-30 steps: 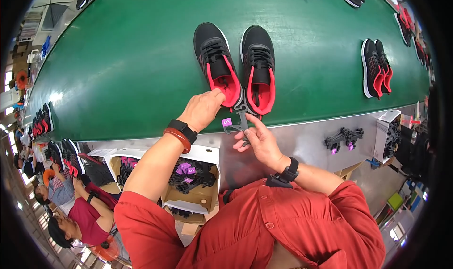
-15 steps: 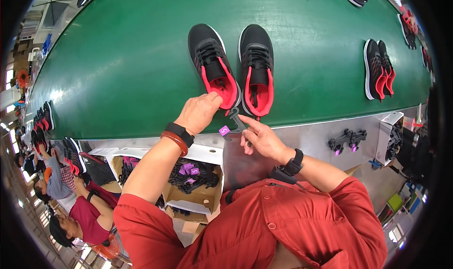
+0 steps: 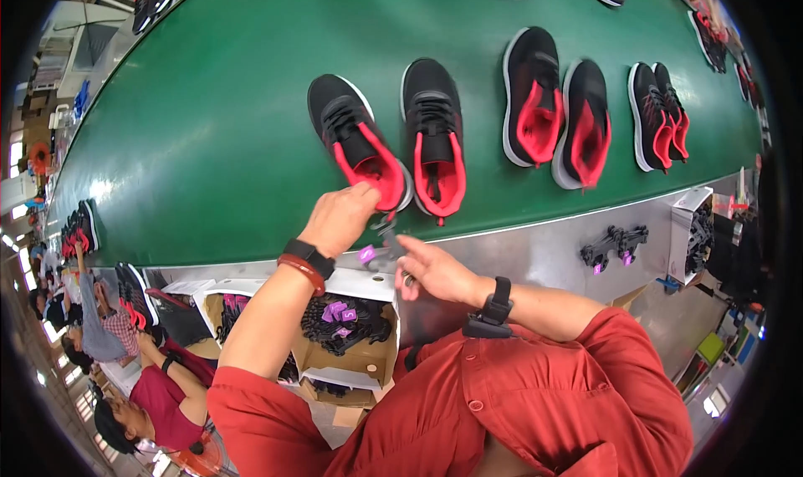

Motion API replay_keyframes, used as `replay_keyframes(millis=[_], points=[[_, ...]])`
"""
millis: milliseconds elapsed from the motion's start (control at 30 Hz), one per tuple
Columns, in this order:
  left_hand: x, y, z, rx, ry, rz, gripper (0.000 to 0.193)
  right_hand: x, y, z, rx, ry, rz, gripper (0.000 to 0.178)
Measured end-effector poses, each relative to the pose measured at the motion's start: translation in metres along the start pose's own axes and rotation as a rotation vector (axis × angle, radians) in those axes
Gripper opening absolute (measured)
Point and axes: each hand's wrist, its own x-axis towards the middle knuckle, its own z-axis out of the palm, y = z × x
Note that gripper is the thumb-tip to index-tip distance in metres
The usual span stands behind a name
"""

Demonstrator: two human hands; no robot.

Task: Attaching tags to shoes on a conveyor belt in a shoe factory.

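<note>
Two black sneakers with coral-red linings stand on the green belt in front of me, toes pointing away. My left hand (image 3: 341,216) grips the heel collar of the left sneaker (image 3: 351,130). The right sneaker (image 3: 435,126) stands beside it, touched by neither hand. In my right hand (image 3: 437,271) is a black plastic shoe hanger (image 3: 391,241), pinched in the fingers, with a purple tag (image 3: 366,255) on it. The hanger's upper end meets the red heel loop of the left sneaker; whether it is hooked through is too blurred to tell.
More sneakers stand on the green belt (image 3: 217,109): one pair (image 3: 535,101) close on the right, another pair (image 3: 657,117) beyond. Below the metal edge sits a carton (image 3: 381,280) of black hangers. Several hangers (image 3: 615,244) lie at right near a white box (image 3: 690,201). Co-workers sit at left.
Both sneakers, my hands and the hanger appear farther left and a little nearer. Another pair of sneakers now stands on the belt to their right, one of them blurred.
</note>
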Motion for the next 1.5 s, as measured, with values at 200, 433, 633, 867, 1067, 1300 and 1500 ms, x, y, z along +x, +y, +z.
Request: replay_keyframes(millis=[200,433,633,867,1067,1300,1500], points=[[-0.025,0.001,-0.009,0.164,0.004,-0.018,0.039,0.012,-0.031,-0.021,-0.411,-0.137,-0.025,0.048],[-0.026,0.016,-0.015,0.138,-0.153,0.052,0.055,0.005,-0.057,-0.032,-0.882,0.091,-0.550,0.041],[-0.033,0.016,-0.024,0.056,-0.278,-0.183,0.041,-0.009,-0.069,-0.075,-1.636,0.109,-0.574,0.051],[-0.047,0.012,-0.024,-0.119,-0.281,-0.347,0.048,0.017,-0.085,-0.050,-1.841,0.200,-0.898,0.037],[-0.046,0.016,-0.026,-0.152,-0.218,-0.417,0.041,0.025,-0.099,-0.034,-1.912,0.168,-0.910,0.033],[-0.049,0.018,-0.025,-0.121,-0.223,-0.430,0.039,0.034,-0.098,-0.024,-1.960,0.159,-0.913,0.026],[-0.060,0.020,-0.033,-0.348,-0.129,-0.350,0.035,0.037,-0.101,-0.024,-1.989,0.211,-0.879,0.023]])
